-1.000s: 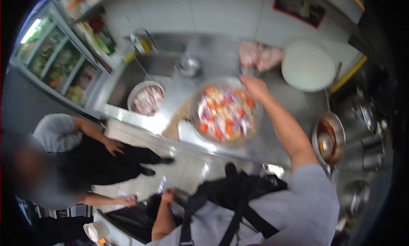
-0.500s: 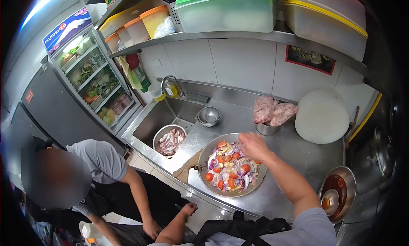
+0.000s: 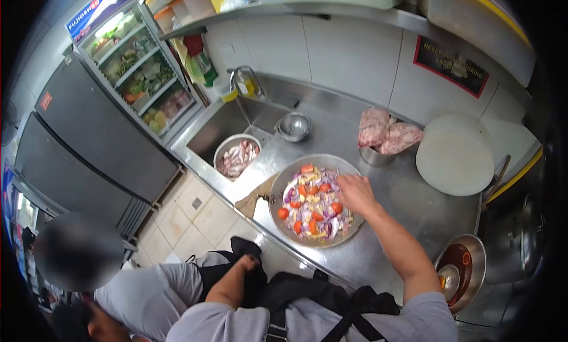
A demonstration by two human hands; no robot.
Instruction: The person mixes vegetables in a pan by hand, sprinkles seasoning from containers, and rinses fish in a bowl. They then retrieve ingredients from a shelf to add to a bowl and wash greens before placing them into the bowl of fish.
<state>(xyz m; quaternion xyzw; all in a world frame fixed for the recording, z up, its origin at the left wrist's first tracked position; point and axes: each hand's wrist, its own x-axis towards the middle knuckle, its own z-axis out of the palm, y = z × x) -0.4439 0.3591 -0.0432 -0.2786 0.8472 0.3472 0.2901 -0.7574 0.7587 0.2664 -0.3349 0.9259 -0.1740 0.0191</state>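
A wide metal pan [image 3: 278, 223] on the steel counter holds fish-like pale pieces, sliced purple onions and cut tomatoes [image 3: 336, 207]. Over its right side is my right hand [image 3: 357, 195], palm down, fingers bent but apart, fingertips at the onions. Whether they touch the food is hard to see. My left hand [image 3: 248, 263] hangs below the counter's front edge, closed, near dark clothing; anything inside it is hidden. A brown cloth [image 3: 255, 199] lies against the pan's left side.
In the sink [image 3: 207, 135], a bowl of fish [image 3: 238, 157] sits under running water. Small metal bowls [image 3: 294, 126], bagged meat [image 3: 374, 131] in a metal container and a round white board [image 3: 454, 155] stand behind. A sauce bowl [image 3: 480, 265] is right; a co-worker [image 3: 148, 292] bends at left.
My right hand has lowered from above the pan's rim to the vegetables, its fingers loosening. My view has shifted. The co-worker has bent further down and away, and their hands are no longer beside my left arm.
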